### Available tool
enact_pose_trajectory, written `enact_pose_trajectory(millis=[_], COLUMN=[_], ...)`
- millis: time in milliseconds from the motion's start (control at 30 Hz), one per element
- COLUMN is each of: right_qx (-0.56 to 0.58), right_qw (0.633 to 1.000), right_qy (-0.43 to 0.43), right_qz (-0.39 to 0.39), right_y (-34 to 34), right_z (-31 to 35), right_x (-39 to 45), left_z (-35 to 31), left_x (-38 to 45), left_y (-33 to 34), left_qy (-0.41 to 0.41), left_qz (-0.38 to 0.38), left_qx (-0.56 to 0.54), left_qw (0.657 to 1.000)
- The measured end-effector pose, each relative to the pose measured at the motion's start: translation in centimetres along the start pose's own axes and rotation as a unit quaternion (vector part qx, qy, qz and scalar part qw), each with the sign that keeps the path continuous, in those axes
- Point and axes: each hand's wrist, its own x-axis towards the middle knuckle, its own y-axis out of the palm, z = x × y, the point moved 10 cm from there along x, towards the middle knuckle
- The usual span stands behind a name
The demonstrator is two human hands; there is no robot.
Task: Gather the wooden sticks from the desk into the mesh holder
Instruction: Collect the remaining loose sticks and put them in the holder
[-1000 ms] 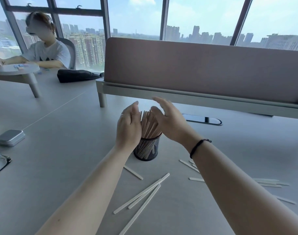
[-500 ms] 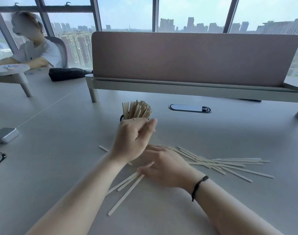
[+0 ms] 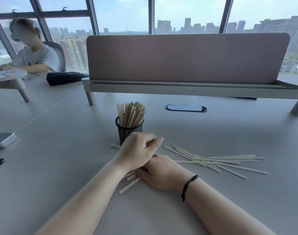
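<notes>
At far left a tin [image 3: 3, 140] lies on the bench [image 3: 60, 150]. In mid-frame the holder [image 3: 128, 131] stands full of sticks [image 3: 131, 113]. Just below it the left hand [image 3: 138, 154] hovers, grip loosely curled and holding nothing visible, crossing over the right hand [image 3: 160, 172], which lies flat, fingers spread on a few sticks [image 3: 129, 184]. More loose sticks [image 3: 212, 161] lie scattered at right.

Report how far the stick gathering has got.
Done: a thick bundle of sticks already stands in the mesh holder. In hand: the right hand lies flat over a few sticks near the front edge; the left hand, loosely curled, crosses above it. Left: a loose pile lies right of the hands.
</notes>
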Motion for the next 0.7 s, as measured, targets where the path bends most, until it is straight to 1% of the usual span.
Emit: enact_pose_trajectory(millis=[67,100,233,333,400,467,500,567,633,700], right_qx=[0.0,-0.004,-0.047,-0.025,0.001,0.027,0.016,-0.053,-0.111,-0.11], right_qw=[1.0,1.0,0.997,0.997,0.994,0.988,0.986,0.981,0.971,0.96], right_qy=[0.001,-0.001,0.016,0.05,0.08,0.108,0.117,0.142,0.2,0.257], right_qz=[-0.012,-0.02,-0.053,-0.055,-0.073,-0.107,-0.121,-0.121,-0.075,-0.022], right_y=[-0.9,-1.3,-2.9,-3.6,-4.4,-5.8,-6.6,-8.1,-8.8,-8.8], right_z=[-0.6,-0.9,-3.5,-5.3,-6.3,-7.5,-8.1,-9.8,-12.4,-14.8], right_x=[-0.4,-0.7,-1.7,-2.4,-2.9,-3.8,-4.4,-5.8,-7.8,-9.9], left_z=[0.0,0.1,1.9,2.5,2.3,2.2,2.1,2.0,1.7,1.3], left_x=[-0.1,-0.3,-1.5,-2.9,-3.5,-3.7,-3.7,-3.6,-3.3,-2.9], left_y=[0.3,0.6,2.4,3.6,4.3,4.7,4.9,5.3,5.5,5.4], left_qy=[-0.007,-0.014,-0.064,-0.094,-0.086,-0.08,-0.077,-0.073,-0.066,-0.06], left_qz=[0.016,0.036,0.164,0.256,0.286,0.283,0.274,0.254,0.228,0.198], left_qx=[0.006,0.011,0.016,0.03,0.084,0.116,0.116,0.104,0.096,0.087], left_qw=[1.0,0.999,0.984,0.962,0.951,0.949,0.952,0.959,0.967,0.975])
